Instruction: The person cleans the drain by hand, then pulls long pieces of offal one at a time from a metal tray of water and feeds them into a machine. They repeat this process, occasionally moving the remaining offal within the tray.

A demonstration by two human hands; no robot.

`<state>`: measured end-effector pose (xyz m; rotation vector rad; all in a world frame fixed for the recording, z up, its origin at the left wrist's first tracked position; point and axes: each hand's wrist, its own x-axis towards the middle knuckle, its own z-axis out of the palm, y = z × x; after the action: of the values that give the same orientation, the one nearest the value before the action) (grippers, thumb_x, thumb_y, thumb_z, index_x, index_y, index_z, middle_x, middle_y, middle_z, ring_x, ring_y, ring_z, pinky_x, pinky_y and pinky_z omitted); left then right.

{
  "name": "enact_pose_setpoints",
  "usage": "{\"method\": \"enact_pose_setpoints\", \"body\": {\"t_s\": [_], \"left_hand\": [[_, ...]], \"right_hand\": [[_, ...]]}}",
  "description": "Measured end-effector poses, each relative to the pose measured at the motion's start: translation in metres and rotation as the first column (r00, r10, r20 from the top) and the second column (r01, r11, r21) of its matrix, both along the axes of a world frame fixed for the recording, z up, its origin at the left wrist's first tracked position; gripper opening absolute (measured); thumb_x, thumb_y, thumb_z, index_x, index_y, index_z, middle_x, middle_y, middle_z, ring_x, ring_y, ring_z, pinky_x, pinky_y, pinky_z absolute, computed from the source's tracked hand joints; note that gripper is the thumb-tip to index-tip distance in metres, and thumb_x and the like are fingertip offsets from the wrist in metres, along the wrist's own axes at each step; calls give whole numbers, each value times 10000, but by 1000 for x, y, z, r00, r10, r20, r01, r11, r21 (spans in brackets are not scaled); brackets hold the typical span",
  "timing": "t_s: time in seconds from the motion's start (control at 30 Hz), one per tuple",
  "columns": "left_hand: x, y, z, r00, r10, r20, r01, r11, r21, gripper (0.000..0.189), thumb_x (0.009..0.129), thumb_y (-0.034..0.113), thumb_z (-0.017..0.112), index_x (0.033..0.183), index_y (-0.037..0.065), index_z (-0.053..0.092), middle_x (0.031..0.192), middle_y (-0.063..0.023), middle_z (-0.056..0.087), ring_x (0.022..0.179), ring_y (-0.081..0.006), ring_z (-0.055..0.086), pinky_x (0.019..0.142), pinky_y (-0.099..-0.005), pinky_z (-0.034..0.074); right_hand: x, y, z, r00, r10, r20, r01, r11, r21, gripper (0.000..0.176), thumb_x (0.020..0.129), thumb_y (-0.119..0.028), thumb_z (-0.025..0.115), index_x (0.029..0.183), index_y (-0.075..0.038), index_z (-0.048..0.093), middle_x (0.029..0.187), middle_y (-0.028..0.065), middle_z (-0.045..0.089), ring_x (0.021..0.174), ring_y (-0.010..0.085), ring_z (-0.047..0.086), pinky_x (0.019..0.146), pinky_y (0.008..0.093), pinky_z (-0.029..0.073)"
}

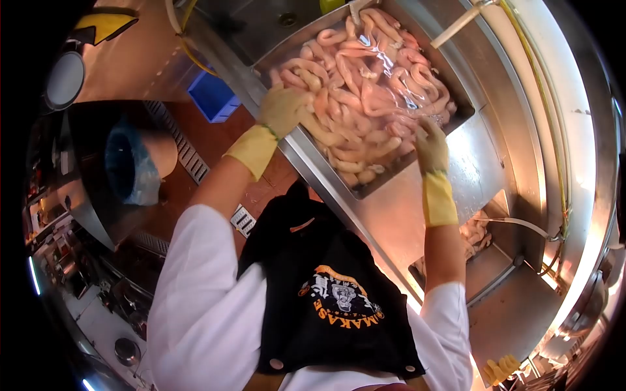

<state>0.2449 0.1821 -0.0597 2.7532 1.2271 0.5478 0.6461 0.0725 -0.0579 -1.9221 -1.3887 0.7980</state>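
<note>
A steel sink basin (391,171) holds a heap of pale pink intestines (365,98) in water, with light glinting off the surface. My left hand (282,109), in a yellow rubber glove, reaches over the near left rim and touches the intestines at that side. Its fingertips are lost among them, so its grip cannot be judged. At the right edge of the heap is my right hand (432,146), gloved alike. Its fingers curl together against the intestines, and what lies between them, if anything, is hidden.
More intestines (475,236) lie in a second basin at lower right, beside a pale hose (521,225). A yellow glove (501,369) rests at bottom right. On the floor side are a blue crate (214,98) and a bin with a blue liner (134,163).
</note>
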Motion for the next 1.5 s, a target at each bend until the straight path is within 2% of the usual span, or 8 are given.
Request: {"method": "enact_pose_setpoints", "body": {"t_s": [0.3,0.43,0.53,0.73,1.03,1.2,1.3,1.5], "left_hand": [[-31,30,-15,968,89,235,-82,996,-41,195,810,109,704,646,74,602,718,-113,597,842,-352,622,953,-462,533],[-33,30,-15,953,102,284,-91,994,-54,223,802,101,713,629,76,574,707,-98,594,822,-327,624,945,-462,532],[-35,29,-14,960,111,257,-97,993,-69,158,799,92,711,678,83,609,724,-85,609,837,-306,627,922,-455,520],[29,21,2,965,29,262,-9,997,-78,198,793,116,721,981,80,672,973,-95,653,1046,-331,610,989,-478,488],[155,-37,-58,853,-248,458,324,941,-94,181,733,176,755,901,109,751,944,-103,657,977,-366,621,903,-483,512],[205,-95,-57,950,-32,312,226,760,-610,83,858,167,702,892,91,709,926,-78,693,835,-241,679,758,-405,526],[225,-107,-87,665,530,526,528,164,-833,88,980,102,601,1047,70,648,903,-61,668,681,-162,659,578,-298,496],[241,-122,-35,987,-146,61,158,919,-360,284,914,174,708,1080,-19,585,902,-173,690,764,-325,708,653,-440,543]], "right_hand": [[-115,232,-102,951,140,276,-76,970,-231,388,936,-273,677,1230,-25,732,1175,193,775,1122,348,746,936,430,582],[-125,243,-153,523,701,484,-347,694,-631,388,983,-320,662,1214,-21,750,1186,219,763,1159,405,714,986,472,569],[-138,198,-115,908,265,323,-117,903,-413,280,966,-232,672,1105,-12,773,1115,224,786,1031,336,764,851,425,608],[-129,90,-94,956,146,-253,-264,803,-535,246,989,-111,586,1167,-7,720,914,69,734,832,167,694,718,334,600],[-95,-38,-14,987,108,-120,-118,990,-77,270,982,-25,652,1249,-1,684,1126,90,723,1044,171,631,911,284,516],[-83,-58,9,565,-207,-798,219,971,-96,143,1017,-122,672,1082,4,686,1064,67,710,801,97,620,704,227,513],[-57,-73,-9,480,-217,-850,269,959,-93,187,1028,-198,671,1088,-22,656,943,52,692,631,98,606,529,235,500],[-25,-93,24,731,-359,-580,147,913,-381,234,1020,-225,688,1007,0,625,635,14,597,577,104,584,543,262,524]]}}
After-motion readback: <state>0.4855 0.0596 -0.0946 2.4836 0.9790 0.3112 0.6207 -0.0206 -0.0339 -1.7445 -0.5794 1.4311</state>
